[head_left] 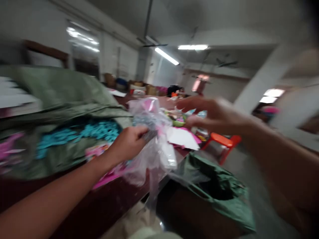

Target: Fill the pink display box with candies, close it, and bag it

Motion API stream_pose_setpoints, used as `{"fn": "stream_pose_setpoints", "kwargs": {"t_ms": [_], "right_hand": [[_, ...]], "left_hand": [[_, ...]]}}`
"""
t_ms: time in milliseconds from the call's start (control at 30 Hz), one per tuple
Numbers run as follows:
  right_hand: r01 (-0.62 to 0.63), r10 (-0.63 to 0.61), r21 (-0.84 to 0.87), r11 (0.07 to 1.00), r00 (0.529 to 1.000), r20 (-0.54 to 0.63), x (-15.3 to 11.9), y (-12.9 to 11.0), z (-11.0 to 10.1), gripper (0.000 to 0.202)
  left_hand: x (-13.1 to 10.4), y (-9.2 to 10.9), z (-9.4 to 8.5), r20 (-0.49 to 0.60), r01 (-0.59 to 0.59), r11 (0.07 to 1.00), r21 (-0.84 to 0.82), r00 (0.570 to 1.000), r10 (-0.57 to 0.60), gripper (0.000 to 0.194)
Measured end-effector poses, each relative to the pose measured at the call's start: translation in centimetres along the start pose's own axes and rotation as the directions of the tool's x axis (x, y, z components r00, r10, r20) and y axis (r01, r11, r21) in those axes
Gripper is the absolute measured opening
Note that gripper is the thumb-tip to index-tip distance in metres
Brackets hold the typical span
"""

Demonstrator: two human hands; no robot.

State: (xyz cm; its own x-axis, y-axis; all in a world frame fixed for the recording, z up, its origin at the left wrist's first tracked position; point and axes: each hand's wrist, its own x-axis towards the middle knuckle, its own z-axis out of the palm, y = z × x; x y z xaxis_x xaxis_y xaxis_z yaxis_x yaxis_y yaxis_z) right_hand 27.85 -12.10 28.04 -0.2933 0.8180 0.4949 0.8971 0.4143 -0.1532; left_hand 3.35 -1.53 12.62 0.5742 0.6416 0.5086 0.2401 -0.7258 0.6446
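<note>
A bundle of clear plastic bags is gripped in my left hand, its fingers closed around the gathered film. Pink and white patches show through the plastic. My right hand is raised to the right of the bundle, apart from it, fingers spread and blurred by motion; I see nothing in it. Beyond and below that hand lie a white sheet and pink card on the table. Left of the bundle, turquoise pieces fill the opening of a large green sack.
A dark red table runs under the bundle. An open green bag stands below its right edge. An orange stool is farther right. Stacked white cards lie at far left. Someone's dark head shows at the back.
</note>
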Motion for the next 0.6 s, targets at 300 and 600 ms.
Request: {"fn": "stream_pose_setpoints", "kwargs": {"t_ms": [300,600], "right_hand": [[-0.121,-0.231,0.634,0.764,0.865,0.445,6.5,4.8,20.3,0.03],[-0.265,-0.184,0.753,0.602,0.872,0.453,7.1,7.3,23.4,0.042]], "left_hand": [[-5.8,-3.8,-6.7,-0.12,0.46,0.882,-0.103,0.874,-0.47,0.025],[-7.6,-6.2,-8.7,-0.177,0.545,0.832,-0.099,0.814,-0.554,0.027]]}}
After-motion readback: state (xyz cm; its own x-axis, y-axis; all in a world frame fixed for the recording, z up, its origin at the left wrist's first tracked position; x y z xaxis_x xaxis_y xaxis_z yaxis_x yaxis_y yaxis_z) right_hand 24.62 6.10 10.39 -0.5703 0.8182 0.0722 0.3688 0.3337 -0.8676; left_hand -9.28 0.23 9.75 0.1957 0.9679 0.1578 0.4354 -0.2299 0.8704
